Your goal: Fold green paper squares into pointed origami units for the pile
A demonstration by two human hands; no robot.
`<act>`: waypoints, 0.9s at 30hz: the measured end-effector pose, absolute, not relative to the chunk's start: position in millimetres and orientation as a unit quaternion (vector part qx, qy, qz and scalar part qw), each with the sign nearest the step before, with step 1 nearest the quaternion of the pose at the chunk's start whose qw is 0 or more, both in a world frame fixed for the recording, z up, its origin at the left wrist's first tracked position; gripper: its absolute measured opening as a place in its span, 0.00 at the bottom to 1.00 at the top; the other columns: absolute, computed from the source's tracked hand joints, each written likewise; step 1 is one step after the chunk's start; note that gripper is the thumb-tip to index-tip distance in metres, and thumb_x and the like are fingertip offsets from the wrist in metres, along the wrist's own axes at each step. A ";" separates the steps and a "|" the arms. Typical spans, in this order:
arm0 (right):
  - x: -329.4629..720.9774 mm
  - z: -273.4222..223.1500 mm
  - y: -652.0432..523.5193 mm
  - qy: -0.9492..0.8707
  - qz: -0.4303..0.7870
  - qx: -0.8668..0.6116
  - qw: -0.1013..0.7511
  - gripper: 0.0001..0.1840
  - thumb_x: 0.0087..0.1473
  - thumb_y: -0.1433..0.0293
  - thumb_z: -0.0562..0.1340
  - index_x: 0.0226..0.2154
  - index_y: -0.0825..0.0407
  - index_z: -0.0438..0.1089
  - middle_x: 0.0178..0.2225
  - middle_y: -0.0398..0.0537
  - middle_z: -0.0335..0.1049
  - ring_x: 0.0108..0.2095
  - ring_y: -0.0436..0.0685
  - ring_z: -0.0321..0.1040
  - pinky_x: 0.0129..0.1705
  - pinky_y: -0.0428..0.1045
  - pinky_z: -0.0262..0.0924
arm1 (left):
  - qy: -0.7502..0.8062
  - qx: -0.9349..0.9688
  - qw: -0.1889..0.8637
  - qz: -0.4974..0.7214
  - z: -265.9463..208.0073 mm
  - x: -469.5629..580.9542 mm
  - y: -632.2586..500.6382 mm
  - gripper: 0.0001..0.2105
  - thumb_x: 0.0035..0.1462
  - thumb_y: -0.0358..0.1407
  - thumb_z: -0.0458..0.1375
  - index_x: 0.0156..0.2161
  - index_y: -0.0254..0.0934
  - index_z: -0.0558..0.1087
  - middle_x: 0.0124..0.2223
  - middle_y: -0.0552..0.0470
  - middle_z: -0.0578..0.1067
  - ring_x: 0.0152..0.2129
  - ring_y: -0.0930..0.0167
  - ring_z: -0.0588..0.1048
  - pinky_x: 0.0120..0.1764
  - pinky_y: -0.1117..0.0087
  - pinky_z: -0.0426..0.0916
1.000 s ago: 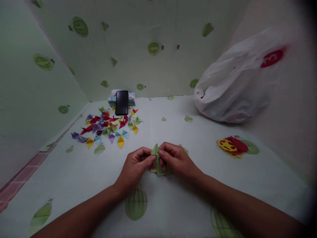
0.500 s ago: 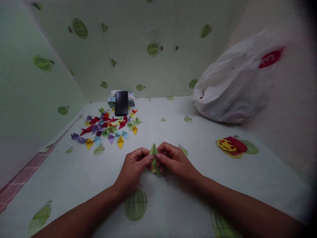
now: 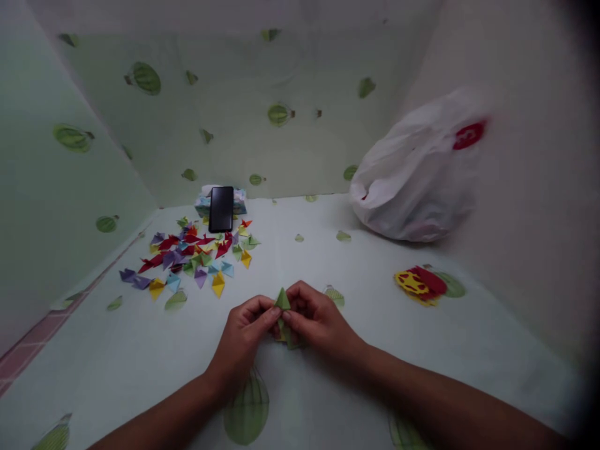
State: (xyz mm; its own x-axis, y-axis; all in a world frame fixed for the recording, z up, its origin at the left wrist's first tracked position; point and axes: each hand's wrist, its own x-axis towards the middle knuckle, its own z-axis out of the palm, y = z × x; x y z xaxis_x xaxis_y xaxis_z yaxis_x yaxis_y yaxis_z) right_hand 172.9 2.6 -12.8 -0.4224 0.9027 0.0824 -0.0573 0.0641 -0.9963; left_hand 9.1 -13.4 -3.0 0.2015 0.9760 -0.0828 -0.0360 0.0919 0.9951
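A small green piece of folded origami paper [image 3: 282, 300] is pinched between my two hands, its pointed tip facing away from me. My left hand [image 3: 248, 328] is closed on its left side, thumb on top. My right hand [image 3: 319, 319] is closed on the right side, with the thumb pressed near the middle. Below the fingers, more green paper [image 3: 293, 341] and a bit of yellow show, mostly hidden by the hands. Farther off to the left lies a loose pile of folded paper pieces [image 3: 218, 284] in red, purple, yellow, blue and green.
A black phone [image 3: 220, 209] leans against a tissue pack [image 3: 239, 201] behind the pile. At the back right sits a white plastic bag [image 3: 417, 181]. Red and yellow cut-out shapes [image 3: 419, 284] lie to the right, on the balloon-patterned sheet [image 3: 375, 400].
The view has tilted up and turned slightly right, so everything sits lower and farther left. Both hands keep hold of the green paper, and the thumbs have come closer together over it.
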 end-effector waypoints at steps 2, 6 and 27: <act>171.6 -12.7 3.2 -0.572 0.624 -0.341 0.408 0.11 0.56 0.62 0.62 0.32 0.50 0.60 0.22 0.38 0.66 0.20 0.47 0.63 0.22 0.44 0.56 | 0.460 0.516 0.580 0.431 -3.6 8.7 -13.1 0.11 0.60 0.39 0.57 0.29 0.35 0.72 0.26 0.53 0.73 0.26 0.71 0.70 0.34 0.71 0.64; 171.0 -11.7 3.9 -0.556 0.635 -0.340 0.416 0.11 0.58 0.61 0.59 0.31 0.51 0.60 0.21 0.38 0.66 0.19 0.47 0.63 0.24 0.45 0.58 | 0.459 0.535 0.570 0.422 -2.7 9.6 -13.3 0.12 0.60 0.40 0.58 0.28 0.35 0.72 0.26 0.52 0.73 0.27 0.71 0.70 0.34 0.71 0.64; 176.6 -12.5 -5.6 -0.786 0.194 -0.407 0.423 0.12 0.58 0.74 0.59 0.45 0.49 0.60 0.39 0.49 0.67 0.33 0.53 0.66 0.34 0.49 0.63 | 0.497 0.528 0.532 0.437 6.3 10.6 -16.4 0.11 0.57 0.39 0.59 0.27 0.35 0.70 0.24 0.55 0.71 0.25 0.73 0.69 0.32 0.72 0.63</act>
State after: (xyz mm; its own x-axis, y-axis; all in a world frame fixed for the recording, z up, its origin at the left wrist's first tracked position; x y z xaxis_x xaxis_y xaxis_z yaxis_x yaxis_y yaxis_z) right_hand 176.6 -5.6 -12.5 -0.3110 0.8036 0.5074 0.4753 0.5938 -0.6492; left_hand 10.6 -16.4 6.3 0.1235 0.9900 -0.0686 0.0598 0.0616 0.9963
